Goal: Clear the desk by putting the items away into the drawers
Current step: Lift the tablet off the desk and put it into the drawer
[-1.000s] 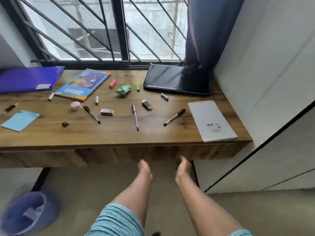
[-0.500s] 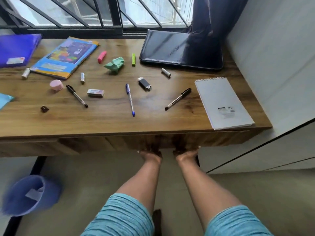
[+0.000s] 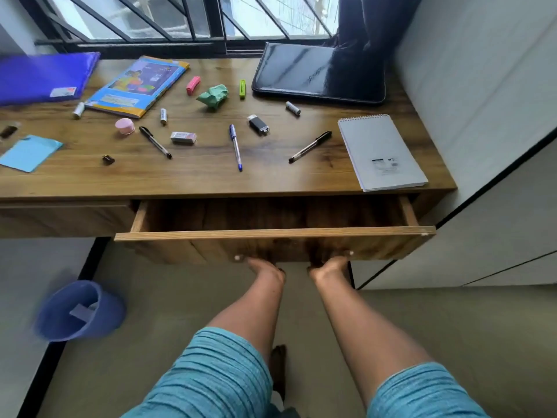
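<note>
1 drawer (image 3: 271,233) open under desk (image 3: 196,179). Left hand (image 3: 265,267) and right hand (image 3: 330,265) at its front's lower edge, fingers hidden, can't tell. Above drawer: 3 pens (image 3: 235,147), 3 batteries (image 3: 293,108), 1 notepad (image 3: 381,152). Bin (image 3: 80,310) left of drawer.

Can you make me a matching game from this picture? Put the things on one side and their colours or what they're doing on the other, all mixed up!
Things:
1. crumpled paper
2. spiral notepad
3. bin
4. drawer

Colour or state:
A. blue
B. green
C. pulled open
D. grey

Right pairs: 1-B, 2-D, 3-A, 4-C.
</note>
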`<state>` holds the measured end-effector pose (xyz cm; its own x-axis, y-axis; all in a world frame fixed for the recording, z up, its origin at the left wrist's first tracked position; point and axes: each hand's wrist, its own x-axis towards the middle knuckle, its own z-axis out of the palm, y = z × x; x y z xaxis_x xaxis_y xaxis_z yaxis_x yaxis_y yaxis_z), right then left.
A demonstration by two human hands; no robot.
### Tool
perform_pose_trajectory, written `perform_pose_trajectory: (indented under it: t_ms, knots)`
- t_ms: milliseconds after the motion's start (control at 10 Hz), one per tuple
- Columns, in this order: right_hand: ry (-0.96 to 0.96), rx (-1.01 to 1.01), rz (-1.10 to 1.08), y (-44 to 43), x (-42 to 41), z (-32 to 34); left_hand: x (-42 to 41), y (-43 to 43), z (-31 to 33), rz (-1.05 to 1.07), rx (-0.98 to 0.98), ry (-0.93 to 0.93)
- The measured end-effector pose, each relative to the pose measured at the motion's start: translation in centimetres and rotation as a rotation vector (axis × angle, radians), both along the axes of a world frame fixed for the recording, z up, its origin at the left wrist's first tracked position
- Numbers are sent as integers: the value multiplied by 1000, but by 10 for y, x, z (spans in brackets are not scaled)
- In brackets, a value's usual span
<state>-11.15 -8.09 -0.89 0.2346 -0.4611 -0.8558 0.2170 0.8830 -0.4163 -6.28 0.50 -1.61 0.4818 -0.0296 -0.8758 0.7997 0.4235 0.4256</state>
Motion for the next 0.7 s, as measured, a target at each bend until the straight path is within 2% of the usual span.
perform_pose_trajectory:
  t_ms: [100,200,300,400,500,600,700]
  knots:
    - [455,-362,566,27,-16,26,-25,16,34,171,308,-92]
    - [582,-394,-173,38,-26,62,-26,27,70,191,686,-386]
    - [680,-1026,164,52,-39,67,-28,35,72,-229,1087,-942]
    - [796,-1538,788,58,-40,58,-26,40,59,-887,1260,-1206]
    - [725,-1608,1222,67,-41,59,-27,47,52,-1148,1299,-1121]
    - [736,-1699,1363,73,-44,60,-26,54,60,-1241,1309,-1135]
    - [827,-1670,1415,80,-48,70,-28,59,68,-1252,1292,-1122]
